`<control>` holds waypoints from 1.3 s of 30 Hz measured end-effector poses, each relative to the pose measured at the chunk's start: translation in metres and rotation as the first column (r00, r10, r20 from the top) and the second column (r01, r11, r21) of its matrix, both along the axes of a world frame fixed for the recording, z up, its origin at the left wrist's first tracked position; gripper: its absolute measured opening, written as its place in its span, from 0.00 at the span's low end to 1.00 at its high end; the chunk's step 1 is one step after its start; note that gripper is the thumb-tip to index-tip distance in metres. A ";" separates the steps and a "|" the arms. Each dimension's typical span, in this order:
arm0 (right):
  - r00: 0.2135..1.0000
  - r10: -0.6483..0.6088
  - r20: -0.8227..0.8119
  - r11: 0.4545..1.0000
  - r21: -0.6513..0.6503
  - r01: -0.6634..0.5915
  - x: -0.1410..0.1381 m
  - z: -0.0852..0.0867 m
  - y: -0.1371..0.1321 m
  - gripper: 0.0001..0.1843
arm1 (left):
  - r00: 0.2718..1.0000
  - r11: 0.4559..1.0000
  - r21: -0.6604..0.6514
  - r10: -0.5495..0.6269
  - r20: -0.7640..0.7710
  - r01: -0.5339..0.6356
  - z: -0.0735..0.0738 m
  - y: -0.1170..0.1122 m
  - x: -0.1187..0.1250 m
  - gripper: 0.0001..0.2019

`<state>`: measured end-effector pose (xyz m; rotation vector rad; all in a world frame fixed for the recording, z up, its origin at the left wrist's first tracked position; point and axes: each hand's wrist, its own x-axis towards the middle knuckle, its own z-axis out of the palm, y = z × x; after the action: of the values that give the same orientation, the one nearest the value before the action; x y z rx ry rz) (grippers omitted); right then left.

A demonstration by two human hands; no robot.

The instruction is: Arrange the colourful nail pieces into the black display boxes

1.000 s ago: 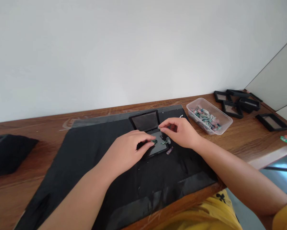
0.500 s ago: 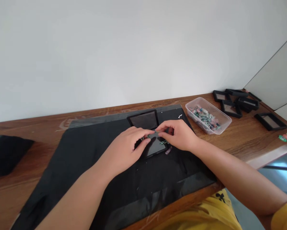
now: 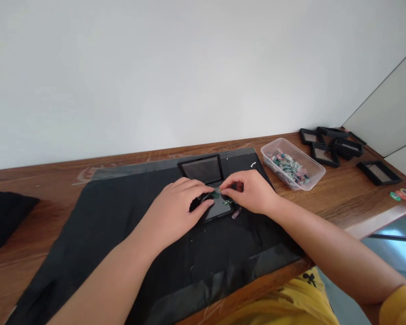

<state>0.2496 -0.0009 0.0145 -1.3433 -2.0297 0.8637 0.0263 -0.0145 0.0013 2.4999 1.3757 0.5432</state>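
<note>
A small black hinged display case [image 3: 203,170] lies open on a black mat [image 3: 121,225], its lid tilted up at the back. My left hand [image 3: 175,212] rests curled on the case's left side. My right hand [image 3: 248,192] hovers over the right side, thumb and forefinger pinched on a small green stone [image 3: 217,195] above the case's grey inner film. Another green piece [image 3: 227,202] lies on the film, and a small pale purple stone [image 3: 235,213] sits on the mat just beside the case.
A clear plastic tub [image 3: 311,169] of mixed coloured stones stands to the right. Several black display frames [image 3: 334,146] lie at the far right, with small coloured discs [image 3: 401,195] near the edge. Black cloth [image 3: 2,216] lies at the left on the wooden table [image 3: 324,203].
My right hand has picked the green stone up from the film and brought it to the case's middle. My left hand has shifted slightly forward along the case's left edge.
</note>
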 end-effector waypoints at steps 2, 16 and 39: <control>1.000 0.002 0.011 1.000 0.013 -0.002 0.000 0.000 0.000 0.07 | 1.000 1.000 0.014 0.010 -0.007 -0.010 0.000 0.000 0.002 0.19; 1.000 -0.006 0.022 0.998 0.062 0.005 -0.001 -0.002 0.000 0.11 | 0.999 0.999 0.015 -0.029 0.013 0.028 0.002 -0.001 0.005 0.15; 0.999 0.010 0.047 0.998 0.060 -0.013 0.000 -0.004 -0.001 0.08 | 0.993 0.993 0.012 -0.116 0.022 0.116 0.013 -0.005 -0.004 0.12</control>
<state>0.2493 -0.0022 0.0105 -1.3312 -2.0844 0.7764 0.0222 -0.0193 0.0148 2.5544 1.2138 0.5537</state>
